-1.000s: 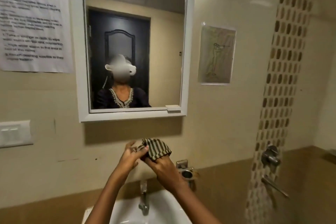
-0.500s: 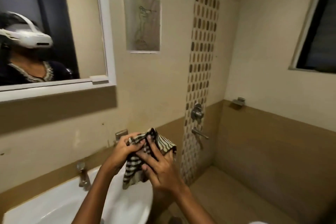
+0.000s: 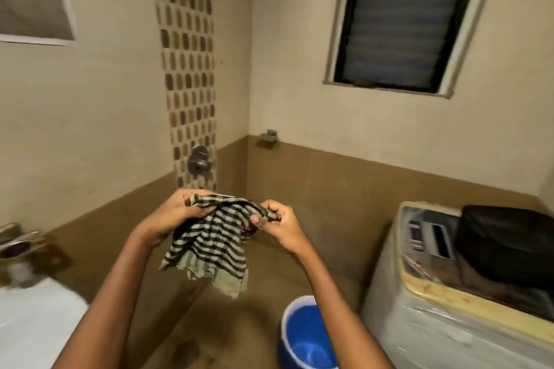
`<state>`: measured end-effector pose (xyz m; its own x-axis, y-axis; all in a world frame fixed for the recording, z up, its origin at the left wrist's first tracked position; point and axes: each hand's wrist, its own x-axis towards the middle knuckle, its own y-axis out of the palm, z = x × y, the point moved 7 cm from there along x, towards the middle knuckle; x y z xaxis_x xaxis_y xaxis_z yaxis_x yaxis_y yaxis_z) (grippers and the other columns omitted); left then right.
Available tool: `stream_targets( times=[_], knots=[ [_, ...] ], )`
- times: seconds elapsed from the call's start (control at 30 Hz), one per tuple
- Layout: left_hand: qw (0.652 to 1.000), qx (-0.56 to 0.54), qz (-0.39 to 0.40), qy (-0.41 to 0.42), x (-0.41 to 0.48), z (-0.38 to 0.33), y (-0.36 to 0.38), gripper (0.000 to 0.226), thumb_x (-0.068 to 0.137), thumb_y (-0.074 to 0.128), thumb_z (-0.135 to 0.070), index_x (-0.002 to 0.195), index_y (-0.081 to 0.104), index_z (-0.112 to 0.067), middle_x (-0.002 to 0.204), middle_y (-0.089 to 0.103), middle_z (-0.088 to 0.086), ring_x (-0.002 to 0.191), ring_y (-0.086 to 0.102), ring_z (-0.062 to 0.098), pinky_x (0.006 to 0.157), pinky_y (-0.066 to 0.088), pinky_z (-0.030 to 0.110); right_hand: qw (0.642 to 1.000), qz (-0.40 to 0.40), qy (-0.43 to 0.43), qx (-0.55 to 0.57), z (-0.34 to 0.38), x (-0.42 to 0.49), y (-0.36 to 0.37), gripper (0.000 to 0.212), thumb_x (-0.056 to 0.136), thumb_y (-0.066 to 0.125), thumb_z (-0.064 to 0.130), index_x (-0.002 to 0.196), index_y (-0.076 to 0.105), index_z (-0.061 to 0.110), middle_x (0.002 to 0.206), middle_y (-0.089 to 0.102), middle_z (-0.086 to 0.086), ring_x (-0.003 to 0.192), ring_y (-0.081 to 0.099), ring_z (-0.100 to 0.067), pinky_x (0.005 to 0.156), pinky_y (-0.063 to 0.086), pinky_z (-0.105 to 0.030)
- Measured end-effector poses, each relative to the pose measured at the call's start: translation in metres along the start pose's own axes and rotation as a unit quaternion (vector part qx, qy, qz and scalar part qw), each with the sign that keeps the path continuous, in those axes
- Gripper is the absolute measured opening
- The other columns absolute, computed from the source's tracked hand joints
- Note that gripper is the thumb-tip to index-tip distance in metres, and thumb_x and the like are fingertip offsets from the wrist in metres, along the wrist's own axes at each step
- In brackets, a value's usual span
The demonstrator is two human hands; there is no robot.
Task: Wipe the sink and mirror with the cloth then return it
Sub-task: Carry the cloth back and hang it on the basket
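A black-and-pale striped cloth [image 3: 211,244] hangs spread between both hands at chest height, over the brown floor. My left hand [image 3: 177,213] grips its upper left edge. My right hand [image 3: 277,223] pinches the upper right edge between thumb and fingers. The white sink [image 3: 33,317] shows only as a corner at the lower left, to the left of my left forearm. The mirror is out of view.
A blue bucket [image 3: 308,335] stands on the floor at the bottom centre. A washing machine [image 3: 443,302] with a dark mesh basket [image 3: 506,237] on top is at the right. A wall tap [image 3: 198,159] and a dark window [image 3: 410,18] are ahead.
The view has swung right, away from the mirror and sink toward the corner and washing machine. The bunched cloth has been pulled open between the two hands.
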<state>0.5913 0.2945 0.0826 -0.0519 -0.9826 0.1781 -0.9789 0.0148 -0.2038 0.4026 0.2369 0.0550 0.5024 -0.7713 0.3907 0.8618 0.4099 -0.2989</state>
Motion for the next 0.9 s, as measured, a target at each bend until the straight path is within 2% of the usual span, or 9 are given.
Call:
stream_targets(
  times=[0.13, 0.3, 0.37, 0.47, 0.53, 0.6, 0.7, 0.8, 0.9],
  knots=[
    [0.998, 0.043, -0.039, 0.0, 0.068, 0.007, 0.077, 0.013, 0.075, 0.071, 0.0, 0.074, 0.074, -0.012, 0.07, 0.072, 0.002, 0.071, 0.064, 0.015, 0.064, 0.05, 0.02, 0.995, -0.073, 0.051, -0.04, -0.026, -0.02, -0.125, 0.011, 0.08, 0.066, 0.012, 0.078, 0.056, 0.019, 0.063, 0.063, 0.018, 0.062, 0.053, 0.009, 0.06, 0.042, -0.008],
    [1.0, -0.012, -0.016, 0.004, 0.148, 0.011, 0.209, 0.005, 0.077, 0.071, -0.009, 0.074, 0.07, -0.012, 0.064, 0.069, -0.005, 0.066, 0.061, 0.009, 0.056, 0.047, 0.016, 0.975, -0.171, 0.082, -0.118, -0.048, -0.055, -0.259, 0.003, 0.091, 0.057, 0.006, 0.093, 0.057, 0.009, 0.08, 0.06, 0.008, 0.069, 0.057, 0.012, 0.065, 0.044, -0.007],
    [0.999, -0.039, 0.015, -0.005, 0.178, 0.012, 0.272, 0.007, 0.081, 0.068, -0.013, 0.074, 0.07, -0.011, 0.065, 0.068, -0.006, 0.064, 0.061, 0.006, 0.056, 0.046, 0.016, 0.956, -0.228, 0.113, -0.147, -0.057, -0.076, -0.316, 0.005, 0.092, 0.056, 0.009, 0.096, 0.057, 0.01, 0.082, 0.062, 0.007, 0.076, 0.059, 0.005, 0.067, 0.044, -0.007],
    [0.995, -0.055, 0.076, -0.027, 0.216, 0.012, 0.362, 0.017, 0.086, 0.063, -0.018, 0.086, 0.067, -0.002, 0.078, 0.064, 0.006, 0.075, 0.057, 0.015, 0.063, 0.043, 0.026, 0.915, -0.32, 0.144, -0.199, -0.068, -0.113, -0.397, 0.015, 0.089, 0.06, 0.012, 0.103, 0.056, 0.015, 0.089, 0.067, -0.005, 0.089, 0.065, -0.018, 0.077, 0.049, -0.025],
    [0.992, -0.073, 0.094, -0.046, 0.239, 0.01, 0.419, 0.017, 0.087, 0.061, -0.019, 0.087, 0.068, -0.003, 0.082, 0.063, 0.007, 0.078, 0.057, 0.016, 0.063, 0.043, 0.026, 0.886, -0.375, 0.164, -0.219, -0.075, -0.135, -0.448, 0.025, 0.087, 0.063, 0.014, 0.107, 0.052, 0.022, 0.088, 0.067, -0.02, 0.085, 0.064, -0.031, 0.078, 0.05, -0.038],
    [0.989, -0.091, 0.101, -0.057, 0.257, 0.007, 0.47, 0.011, 0.088, 0.061, -0.018, 0.082, 0.068, -0.012, 0.078, 0.065, 0.003, 0.075, 0.058, 0.014, 0.058, 0.046, 0.019, 0.859, -0.422, 0.183, -0.227, -0.078, -0.156, -0.491, 0.029, 0.088, 0.063, 0.014, 0.11, 0.047, 0.024, 0.084, 0.064, -0.029, 0.074, 0.061, -0.034, 0.069, 0.048, -0.038],
    [0.987, -0.097, 0.118, -0.048, 0.285, 0.003, 0.539, 0.009, 0.089, 0.06, -0.015, 0.085, 0.067, -0.012, 0.08, 0.067, 0.003, 0.076, 0.059, 0.013, 0.064, 0.047, 0.017, 0.831, -0.461, 0.204, -0.237, -0.09, -0.179, -0.548, 0.029, 0.089, 0.06, 0.013, 0.11, 0.041, 0.022, 0.065, 0.05, -0.011, 0.057, 0.046, -0.02, 0.056, 0.036, -0.031],
    [0.988, -0.058, 0.135, -0.045, 0.31, 0.006, 0.595, 0.011, 0.088, 0.06, -0.017, 0.091, 0.066, -0.008, 0.095, 0.069, 0.013, 0.089, 0.062, 0.022, 0.08, 0.049, 0.031, 0.808, -0.488, 0.236, -0.231, -0.113, -0.198, -0.596, 0.029, 0.09, 0.057, 0.009, 0.11, 0.039, 0.019, 0.086, 0.057, -0.013, 0.075, 0.058, -0.028, 0.072, 0.048, -0.039],
    [0.989, -0.036, 0.138, -0.038, 0.334, 0.011, 0.641, 0.006, 0.087, 0.063, -0.015, 0.091, 0.063, -0.01, 0.093, 0.066, 0.01, 0.088, 0.06, 0.02, 0.069, 0.046, 0.02, 0.783, -0.51, 0.267, -0.235, -0.139, -0.209, -0.636, 0.029, 0.089, 0.056, 0.006, 0.113, 0.042, 0.013, 0.109, 0.06, -0.019, 0.088, 0.06, -0.03, 0.084, 0.049, -0.041]
  ],
)
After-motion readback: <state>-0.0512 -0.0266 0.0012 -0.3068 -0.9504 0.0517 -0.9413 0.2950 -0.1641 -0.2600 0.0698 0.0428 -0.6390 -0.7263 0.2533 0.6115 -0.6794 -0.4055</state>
